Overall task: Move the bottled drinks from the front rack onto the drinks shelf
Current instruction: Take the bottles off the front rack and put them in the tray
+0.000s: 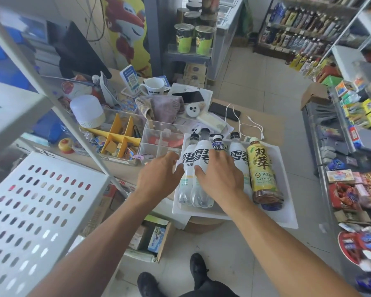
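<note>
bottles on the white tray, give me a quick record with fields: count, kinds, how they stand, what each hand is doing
count: five bottles in a row on the white tray
kinds: three white-labelled bottles with black caps, one small dark-labelled bottle behind the right hand, one yellow tea bottle at the right end
stance: all upright, packed side by side
left hand: open, fingers reaching the leftmost white bottle, no grip yet
right hand: open, fingers spread over the second white bottle and the small one
beside tray: clear divided box to its left
</note>
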A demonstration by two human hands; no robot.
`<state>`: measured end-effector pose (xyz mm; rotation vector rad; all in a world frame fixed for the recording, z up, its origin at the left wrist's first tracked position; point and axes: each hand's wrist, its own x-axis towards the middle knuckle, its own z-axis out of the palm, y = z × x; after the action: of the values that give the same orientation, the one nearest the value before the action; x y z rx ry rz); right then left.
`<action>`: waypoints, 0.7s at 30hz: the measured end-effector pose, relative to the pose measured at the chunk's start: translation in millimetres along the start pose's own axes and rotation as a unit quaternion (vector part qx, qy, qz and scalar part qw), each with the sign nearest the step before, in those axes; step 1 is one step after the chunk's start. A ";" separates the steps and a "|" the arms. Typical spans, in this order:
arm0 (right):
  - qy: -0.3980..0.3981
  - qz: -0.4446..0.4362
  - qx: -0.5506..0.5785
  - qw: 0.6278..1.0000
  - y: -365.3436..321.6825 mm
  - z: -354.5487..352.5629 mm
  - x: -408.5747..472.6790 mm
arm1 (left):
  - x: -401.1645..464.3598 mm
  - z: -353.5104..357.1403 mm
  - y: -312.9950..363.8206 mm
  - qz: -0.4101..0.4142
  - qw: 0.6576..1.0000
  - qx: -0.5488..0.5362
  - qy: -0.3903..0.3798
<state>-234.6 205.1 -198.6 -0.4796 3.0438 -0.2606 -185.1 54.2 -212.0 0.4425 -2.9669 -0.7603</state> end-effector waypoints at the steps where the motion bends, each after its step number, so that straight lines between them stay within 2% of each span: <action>1: -0.004 -0.014 -0.008 1.000 1.7 -2.2 1.4 | -0.8 -1.0 2.2 -0.003 1.000 0.002 0.003; 5: -0.011 -0.080 -0.037 0.996 4.9 -10.8 8.8 | -4.7 -7.3 9.8 -0.011 0.999 0.027 0.021; 9: -0.019 -0.202 -0.058 0.978 -2.4 -25.0 21.8 | -10.6 -30.0 8.6 -0.015 0.994 0.092 0.055; 13: -0.031 -0.340 -0.055 0.938 -23.0 -47.2 33.9 | -29.9 -69.2 5.4 -0.049 0.983 0.144 0.105; 16: -0.013 -0.413 -0.046 0.910 -50.1 -61.3 38.0 | -53.6 -96.4 2.5 -0.084 0.971 0.173 0.144; 21: 0.024 -0.535 0.001 0.844 -115.8 -85.1 22.0 | -109.6 -139.6 -11.2 -0.186 0.932 0.230 0.210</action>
<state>-227.0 103.2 -95.1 -2.1247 2.4244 -0.2882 -61.0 11.3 -92.0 1.0630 -2.6447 0.0494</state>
